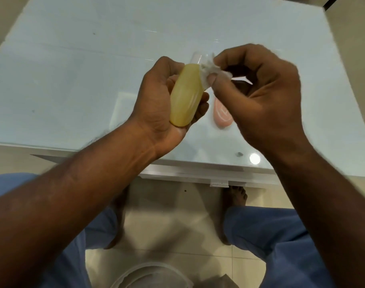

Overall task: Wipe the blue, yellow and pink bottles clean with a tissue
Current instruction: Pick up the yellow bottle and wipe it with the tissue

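Up front, I see the yellow bottle (184,96) held above the glass table (73,80), lying slantwise in my left hand (156,100), base toward the wrist and clear cap (198,57) pointing away. Its body is a pale, translucent yellow with a soft sheen; whether it holds any liquid I cannot tell. The left fingers curl round the body from beneath, thumb along the far side, so the grip is closed on it. My right hand (260,94) is curled too, thumb and fingertips pinching a crumpled white tissue (208,72), which touches the bottle's shoulder just below the cap. This hand is somewhat blurred. Between the two hands, lower down, the pink bottle (222,116) lies flat on the table, partly hidden by my right hand. At the bottom edge, between my knees, a white round container (152,273) sits on the tiled floor (167,215); its contents are unclear.
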### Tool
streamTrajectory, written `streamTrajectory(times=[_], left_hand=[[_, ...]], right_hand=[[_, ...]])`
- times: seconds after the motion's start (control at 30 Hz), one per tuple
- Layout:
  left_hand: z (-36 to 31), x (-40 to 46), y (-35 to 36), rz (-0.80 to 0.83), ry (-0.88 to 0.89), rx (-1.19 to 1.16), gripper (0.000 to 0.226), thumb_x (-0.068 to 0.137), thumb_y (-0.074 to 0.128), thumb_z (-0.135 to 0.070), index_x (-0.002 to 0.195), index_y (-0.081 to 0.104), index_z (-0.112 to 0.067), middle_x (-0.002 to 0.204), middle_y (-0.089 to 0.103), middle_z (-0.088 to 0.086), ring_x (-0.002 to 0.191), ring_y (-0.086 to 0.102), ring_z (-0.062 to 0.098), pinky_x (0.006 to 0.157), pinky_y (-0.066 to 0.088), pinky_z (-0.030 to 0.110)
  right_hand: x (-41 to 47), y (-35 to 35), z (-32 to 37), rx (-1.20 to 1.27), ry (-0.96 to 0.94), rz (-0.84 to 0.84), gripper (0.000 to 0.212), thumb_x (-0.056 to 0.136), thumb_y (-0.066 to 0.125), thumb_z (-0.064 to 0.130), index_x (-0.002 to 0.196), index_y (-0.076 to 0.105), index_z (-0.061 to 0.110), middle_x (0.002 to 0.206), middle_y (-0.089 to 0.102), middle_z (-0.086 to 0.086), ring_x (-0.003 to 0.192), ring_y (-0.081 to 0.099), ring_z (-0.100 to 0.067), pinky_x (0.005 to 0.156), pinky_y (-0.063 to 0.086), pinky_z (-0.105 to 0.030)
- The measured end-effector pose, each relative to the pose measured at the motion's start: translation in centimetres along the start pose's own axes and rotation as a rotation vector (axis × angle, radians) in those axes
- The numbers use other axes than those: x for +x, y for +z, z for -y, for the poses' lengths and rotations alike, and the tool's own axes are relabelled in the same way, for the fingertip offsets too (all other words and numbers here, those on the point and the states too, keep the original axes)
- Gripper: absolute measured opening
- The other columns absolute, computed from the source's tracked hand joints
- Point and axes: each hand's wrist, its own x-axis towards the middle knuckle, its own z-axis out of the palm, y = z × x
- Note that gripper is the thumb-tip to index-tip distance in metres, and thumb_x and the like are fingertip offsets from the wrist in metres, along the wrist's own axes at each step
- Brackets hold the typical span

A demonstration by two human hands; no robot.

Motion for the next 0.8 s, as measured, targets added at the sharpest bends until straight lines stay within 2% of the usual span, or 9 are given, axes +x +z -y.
streamTrajectory(times=[0.1, 0.17, 0.27, 0.37, 0.43, 0.53, 0.6, 0.67, 0.8], left_hand=[[0.1, 0.1, -0.2, 0.019, -0.022, -0.045, 0.048, 0.097, 0.045, -0.028, 0.131, 0.057, 0.004, 0.123, 0.06, 0.029, 0.109, 0.059, 0.033, 0.108, 0.047, 0.046], [-0.1, 0.2, -0.4, 0.021, -0.033, -0.077, 0.042, 0.097, 0.043, -0.027, 0.124, 0.056, 0.002, 0.118, 0.055, 0.023, 0.111, 0.056, 0.034, 0.102, 0.049, 0.043], [-0.4, 0.5, -1.0, 0.007, -0.057, -0.103, 0.043, 0.096, 0.042, -0.028, 0.125, 0.06, -0.001, 0.115, 0.06, 0.016, 0.107, 0.056, 0.032, 0.109, 0.045, 0.048], [-0.6, 0.4, -1.0, 0.02, -0.083, -0.057, 0.06, 0.096, 0.042, -0.03, 0.142, 0.056, 0.004, 0.1, 0.065, 0.012, 0.096, 0.058, 0.027, 0.088, 0.054, 0.039], [-0.7, 0.3, -0.9, 0.018, -0.088, -0.063, 0.06, 0.097, 0.041, -0.031, 0.146, 0.054, 0.002, 0.102, 0.066, 0.011, 0.098, 0.058, 0.027, 0.09, 0.053, 0.039], [-0.6, 0.2, -0.6, 0.027, -0.091, -0.111, 0.061, 0.096, 0.043, -0.029, 0.147, 0.051, 0.004, 0.123, 0.064, 0.022, 0.115, 0.057, 0.034, 0.118, 0.036, 0.047], [-0.5, 0.2, -0.3, 0.023, -0.074, -0.113, 0.06, 0.096, 0.047, -0.029, 0.146, 0.053, 0.003, 0.131, 0.064, 0.027, 0.107, 0.063, 0.034, 0.109, 0.047, 0.043], [-0.5, 0.0, -0.2, 0.001, -0.066, -0.097, 0.057, 0.097, 0.048, -0.031, 0.142, 0.056, 0.003, 0.117, 0.063, 0.022, 0.09, 0.061, 0.028, 0.088, 0.054, 0.038], [-0.3, -0.3, 0.0, -0.015, -0.069, -0.127, 0.057, 0.098, 0.046, -0.03, 0.146, 0.054, 0.0, 0.124, 0.065, 0.02, 0.107, 0.06, 0.031, 0.109, 0.046, 0.043]], right_hand=[[-0.8, 0.8, 0.4, 0.044, 0.019, 0.093, 0.012, 0.095, 0.079, 0.005, 0.107, 0.077, 0.006, 0.104, 0.078, -0.005, 0.097, 0.077, -0.016, 0.081, 0.065, -0.023], [-1.2, 1.2, 0.6, 0.072, 0.023, 0.174, 0.011, 0.093, 0.081, 0.004, 0.104, 0.08, 0.006, 0.102, 0.078, -0.006, 0.094, 0.077, -0.018, 0.079, 0.065, -0.023], [-1.5, 1.4, 1.0, 0.089, 0.009, 0.293, 0.011, 0.091, 0.083, 0.007, 0.102, 0.084, 0.01, 0.098, 0.08, -0.003, 0.092, 0.077, -0.018, 0.082, 0.067, -0.036], [-1.7, 1.2, 1.0, -0.002, -0.013, 0.424, 0.009, 0.091, 0.084, 0.025, 0.1, 0.085, 0.024, 0.097, 0.079, 0.015, 0.092, 0.079, -0.015, 0.095, 0.058, -0.06], [-1.6, 0.9, 1.0, -0.002, -0.015, 0.47, 0.009, 0.092, 0.084, 0.027, 0.101, 0.085, 0.025, 0.097, 0.079, 0.016, 0.092, 0.079, -0.016, 0.096, 0.058, -0.061], [-0.9, 0.1, 1.0, 0.149, 0.038, 0.305, 0.011, 0.093, 0.08, 0.004, 0.101, 0.082, 0.013, 0.095, 0.08, 0.002, 0.088, 0.078, -0.017, 0.079, 0.067, -0.037], [-0.2, -0.5, 0.8, 0.158, 0.059, 0.116, 0.013, 0.096, 0.077, 0.004, 0.106, 0.078, 0.013, 0.098, 0.079, -0.001, 0.091, 0.079, -0.014, 0.078, 0.065, -0.027], [0.2, -0.7, 0.3, 0.102, 0.071, 0.033, 0.014, 0.099, 0.076, 0.008, 0.11, 0.076, 0.015, 0.102, 0.08, -0.001, 0.096, 0.08, -0.014, 0.085, 0.067, -0.028], [-0.5, 0.0, 0.2, 0.083, 0.072, 0.071, 0.013, 0.097, 0.078, 0.009, 0.109, 0.078, 0.014, 0.103, 0.08, 0.0, 0.098, 0.08, -0.015, 0.085, 0.068, -0.029]])
